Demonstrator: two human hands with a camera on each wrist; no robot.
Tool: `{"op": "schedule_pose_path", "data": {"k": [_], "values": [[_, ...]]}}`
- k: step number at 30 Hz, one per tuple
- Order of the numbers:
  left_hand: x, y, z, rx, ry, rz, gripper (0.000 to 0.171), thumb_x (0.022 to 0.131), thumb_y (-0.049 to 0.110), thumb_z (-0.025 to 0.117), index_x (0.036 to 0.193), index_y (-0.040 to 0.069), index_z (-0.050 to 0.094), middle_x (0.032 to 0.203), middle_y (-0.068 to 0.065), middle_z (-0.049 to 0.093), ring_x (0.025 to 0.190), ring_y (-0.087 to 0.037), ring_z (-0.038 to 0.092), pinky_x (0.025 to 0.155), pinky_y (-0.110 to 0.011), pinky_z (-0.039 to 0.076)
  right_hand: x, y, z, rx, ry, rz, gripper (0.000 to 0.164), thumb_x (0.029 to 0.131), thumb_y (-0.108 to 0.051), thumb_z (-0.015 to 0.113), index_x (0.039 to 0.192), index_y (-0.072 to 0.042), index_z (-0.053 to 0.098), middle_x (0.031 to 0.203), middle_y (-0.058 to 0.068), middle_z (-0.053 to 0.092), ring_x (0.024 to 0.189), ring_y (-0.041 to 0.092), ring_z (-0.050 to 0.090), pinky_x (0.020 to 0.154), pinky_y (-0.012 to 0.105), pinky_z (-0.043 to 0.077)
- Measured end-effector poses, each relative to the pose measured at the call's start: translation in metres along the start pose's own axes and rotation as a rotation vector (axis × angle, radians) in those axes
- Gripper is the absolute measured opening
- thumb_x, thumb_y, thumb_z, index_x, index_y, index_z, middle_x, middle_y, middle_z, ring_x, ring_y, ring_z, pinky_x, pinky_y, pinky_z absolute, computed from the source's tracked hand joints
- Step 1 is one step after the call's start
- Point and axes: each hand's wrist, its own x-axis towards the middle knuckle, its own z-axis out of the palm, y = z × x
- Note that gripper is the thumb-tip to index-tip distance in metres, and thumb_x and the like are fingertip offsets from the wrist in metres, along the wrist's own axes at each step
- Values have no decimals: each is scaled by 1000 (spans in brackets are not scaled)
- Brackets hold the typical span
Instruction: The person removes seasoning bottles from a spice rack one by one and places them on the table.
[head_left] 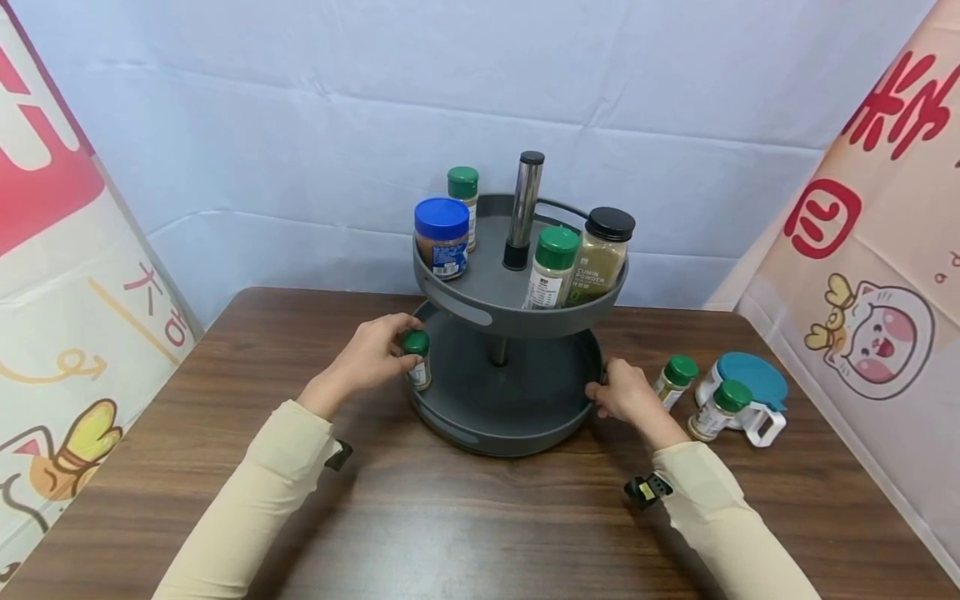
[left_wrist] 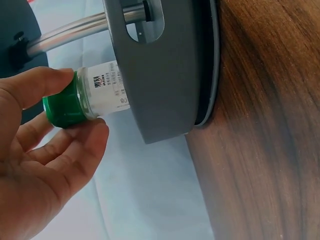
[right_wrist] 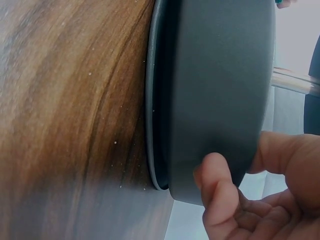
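A dark grey two-tier turntable rack point(head_left: 517, 421) stands on the wooden table. My left hand point(head_left: 371, 354) grips a spice jar point(head_left: 420, 373) by its green cap, thumb on one side and fingers on the other. In the left wrist view the spice jar point(left_wrist: 102, 90) has a white label, and its lower end is hidden behind the lower tray's wall point(left_wrist: 165, 75). At the right of the rack, my right hand point(head_left: 626, 390) pinches the lower tray's rim. The right wrist view shows the thumb over the edge and curled fingers against the outer wall point(right_wrist: 220, 100).
On the upper tier stand a blue-lidded jar point(head_left: 441, 237), a cumin powder jar point(head_left: 597, 254) and two green-capped jars point(head_left: 553, 267). Right of my right hand are two more green-capped jars point(head_left: 718, 410) and a white container with a teal lid point(head_left: 753, 379). Cloth hangs behind the table.
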Motion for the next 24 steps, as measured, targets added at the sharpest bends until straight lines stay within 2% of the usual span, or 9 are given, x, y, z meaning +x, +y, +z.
{"op": "schedule_pose_path", "data": {"k": [12, 24], "values": [[6, 10, -10, 49, 58, 31, 40, 77, 18, 70, 113, 6, 56, 93, -6, 57, 76, -17, 54, 62, -34, 52, 0, 1, 1, 2, 8, -5, 27, 87, -13, 53, 103, 9, 52, 63, 11, 59, 56, 22, 61, 55, 36, 51], [6, 13, -13, 46, 73, 44, 41, 76, 19, 71, 112, 7, 58, 92, -5, 57, 74, -20, 55, 60, -34, 50, 1, 1, 2, -20, 9, -4, 23, 87, -14, 53, 95, 7, 53, 56, 8, 59, 55, 22, 60, 53, 35, 48]]}}
